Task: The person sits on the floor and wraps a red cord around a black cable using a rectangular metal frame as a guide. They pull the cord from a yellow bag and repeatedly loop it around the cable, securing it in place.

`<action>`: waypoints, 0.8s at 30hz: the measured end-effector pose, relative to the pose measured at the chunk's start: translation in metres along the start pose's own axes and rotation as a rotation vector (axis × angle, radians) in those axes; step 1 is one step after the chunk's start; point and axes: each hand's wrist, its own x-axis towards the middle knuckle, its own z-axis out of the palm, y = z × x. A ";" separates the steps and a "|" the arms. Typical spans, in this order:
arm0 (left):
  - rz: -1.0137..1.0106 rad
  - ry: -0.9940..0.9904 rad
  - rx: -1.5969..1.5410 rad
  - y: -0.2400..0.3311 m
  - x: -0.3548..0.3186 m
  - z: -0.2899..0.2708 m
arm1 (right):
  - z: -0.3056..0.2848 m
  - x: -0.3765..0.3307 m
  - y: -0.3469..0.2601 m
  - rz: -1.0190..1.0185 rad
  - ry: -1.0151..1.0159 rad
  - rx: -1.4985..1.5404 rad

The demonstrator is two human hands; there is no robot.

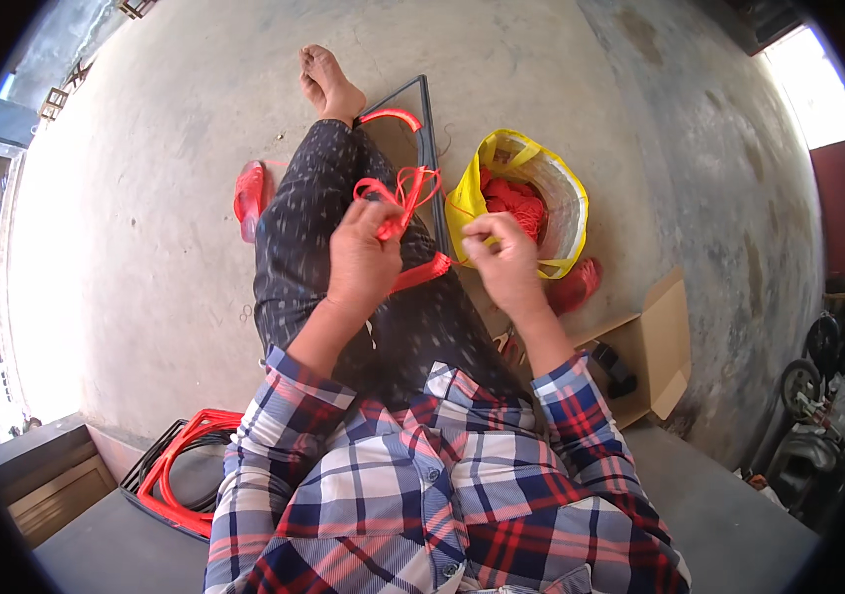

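Observation:
My left hand [361, 259] grips a bundle of red plastic strips [407, 193] whose loops stick up above the fingers. A red strip end [429, 268] runs from that hand across to my right hand [503, 259], which pinches it between thumb and fingers. Both hands hover over my lap, above dark speckled trousers [303, 228]. A dark metal frame [426, 129] with a red strip wound on its top corner lies under the hands on the concrete floor.
A yellow bag [563, 203] full of red strips stands right of my hands. An open cardboard box [662, 346] lies at the right. A red slipper [250, 196] sits left of my leg. Red-wound frames [180, 470] lie lower left.

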 end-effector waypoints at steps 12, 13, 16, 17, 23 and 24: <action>-0.443 -0.401 -0.530 0.009 -0.033 0.020 | -0.037 -0.026 -0.001 0.093 0.077 0.163; -0.407 -0.418 -0.498 0.009 -0.036 0.024 | -0.047 -0.029 -0.037 0.273 0.114 0.422; -0.401 -0.387 -0.423 0.013 -0.036 0.025 | -0.069 -0.038 -0.076 0.028 -0.074 0.810; -0.392 -0.376 -0.397 0.014 -0.036 0.024 | -0.071 -0.041 -0.092 0.002 -0.168 0.928; -0.417 -0.325 -0.363 0.011 -0.035 0.027 | -0.061 -0.066 -0.170 -0.027 -0.504 1.378; -0.424 -0.327 -0.352 0.011 -0.035 0.028 | -0.058 -0.067 -0.181 -0.015 -0.507 1.487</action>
